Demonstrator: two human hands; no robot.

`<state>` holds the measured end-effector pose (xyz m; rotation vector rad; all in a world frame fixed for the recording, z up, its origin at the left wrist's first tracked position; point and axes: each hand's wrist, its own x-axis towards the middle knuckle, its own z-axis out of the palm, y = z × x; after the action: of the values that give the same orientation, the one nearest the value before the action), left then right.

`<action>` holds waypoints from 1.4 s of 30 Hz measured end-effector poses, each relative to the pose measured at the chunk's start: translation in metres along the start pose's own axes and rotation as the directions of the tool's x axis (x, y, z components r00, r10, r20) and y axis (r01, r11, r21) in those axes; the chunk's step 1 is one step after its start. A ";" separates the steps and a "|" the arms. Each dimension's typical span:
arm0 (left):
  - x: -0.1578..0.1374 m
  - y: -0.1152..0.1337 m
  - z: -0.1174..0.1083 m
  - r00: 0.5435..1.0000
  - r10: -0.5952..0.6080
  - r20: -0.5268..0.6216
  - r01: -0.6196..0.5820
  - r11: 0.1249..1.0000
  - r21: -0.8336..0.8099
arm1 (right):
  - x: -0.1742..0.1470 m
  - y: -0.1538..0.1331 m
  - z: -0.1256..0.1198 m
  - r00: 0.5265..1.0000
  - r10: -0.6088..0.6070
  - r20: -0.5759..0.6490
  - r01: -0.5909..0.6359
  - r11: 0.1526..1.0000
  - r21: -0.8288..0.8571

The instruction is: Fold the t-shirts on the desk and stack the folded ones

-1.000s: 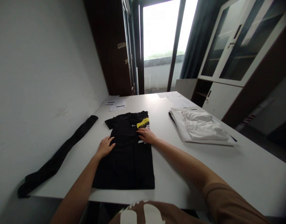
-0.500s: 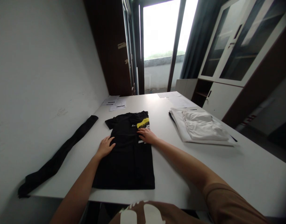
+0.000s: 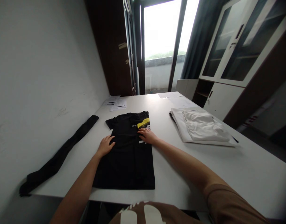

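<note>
A black T-shirt [image 3: 126, 161] with a yellow and white print lies on the white table [image 3: 175, 174], its right side folded inward and a short sleeve sticking out at the upper left. My left hand [image 3: 106, 145] rests flat on the shirt's left edge, fingers spread. On the folded right part, just below the yellow patch, lies my right hand [image 3: 147, 136], its fingers stretched out over the cloth. Neither hand grips the fabric.
Along the wall at the left lies a long black rolled cloth [image 3: 61, 157]. Folded white clothes [image 3: 203, 127] are stacked at the right. Paper sheets [image 3: 118, 103] lie at the far left corner, with more papers [image 3: 178, 100] at the far right. Cabinets [image 3: 227, 59] stand beyond.
Both hands stay in the same places on the shirt. The whole view has shifted very slightly; nothing else visibly differs.
</note>
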<state>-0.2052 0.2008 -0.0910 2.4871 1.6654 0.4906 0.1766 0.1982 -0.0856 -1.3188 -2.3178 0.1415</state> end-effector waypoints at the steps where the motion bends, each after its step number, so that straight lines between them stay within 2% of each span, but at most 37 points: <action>1: -0.001 0.002 -0.002 1.000 -0.001 -0.006 0.001 1.000 -0.004 | 0.000 0.000 -0.001 1.000 -0.001 0.000 0.001 1.000 0.001; 7: -0.007 0.018 -0.017 0.997 -0.047 -0.054 0.044 0.998 -0.046 | -0.001 -0.001 -0.001 1.000 0.001 -0.002 -0.001 1.000 0.008; 14: -0.017 0.029 -0.039 0.991 -0.106 0.078 0.123 0.955 -0.271 | -0.001 -0.001 -0.002 1.000 -0.004 -0.002 0.004 1.000 0.011; 17: -0.020 0.037 -0.047 0.992 -0.094 0.084 0.121 0.906 -0.405 | -0.001 -0.002 -0.003 1.000 0.006 0.013 -0.006 1.000 0.013; 23: -0.025 0.072 -0.055 0.992 -0.010 0.123 0.096 0.688 -0.720 | -0.001 -0.002 -0.003 1.000 0.008 0.014 -0.009 1.000 0.019; 27: -0.025 0.094 -0.049 0.994 -0.039 0.099 0.104 0.572 -0.814 | 0.000 -0.001 -0.001 1.000 0.010 0.013 -0.010 1.000 0.016; 32: -0.028 0.113 -0.042 0.995 -0.076 0.068 0.091 0.358 -0.929 | 0.000 -0.001 -0.001 1.000 0.009 0.015 -0.009 1.000 0.008; 34: -0.032 0.121 -0.044 0.994 0.023 0.111 0.100 0.276 -0.956 | 0.000 -0.001 -0.001 1.000 0.012 0.017 -0.013 1.000 0.006; 36: -0.038 0.130 -0.049 0.966 0.197 0.166 0.119 0.230 -0.966 | 0.000 -0.002 -0.001 1.000 0.011 0.015 -0.011 1.000 0.002; 38: -0.043 0.137 -0.057 0.903 0.364 0.227 0.138 0.253 -0.957 | 0.000 -0.002 -0.001 1.000 0.009 0.011 -0.009 1.000 0.002; 40: -0.046 0.140 -0.065 0.860 0.433 0.269 0.108 0.361 -0.926 | 0.000 -0.001 -0.001 1.000 0.012 0.015 -0.012 1.000 0.007; 42: -0.046 0.137 -0.071 0.890 0.376 0.259 0.023 0.529 -0.848 | 0.000 -0.001 0.000 1.000 0.017 0.020 -0.017 1.000 0.011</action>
<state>-0.1236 0.0983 0.0025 1.8130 0.6964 0.5485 0.1762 0.1979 -0.0851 -1.3377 -2.3195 0.1726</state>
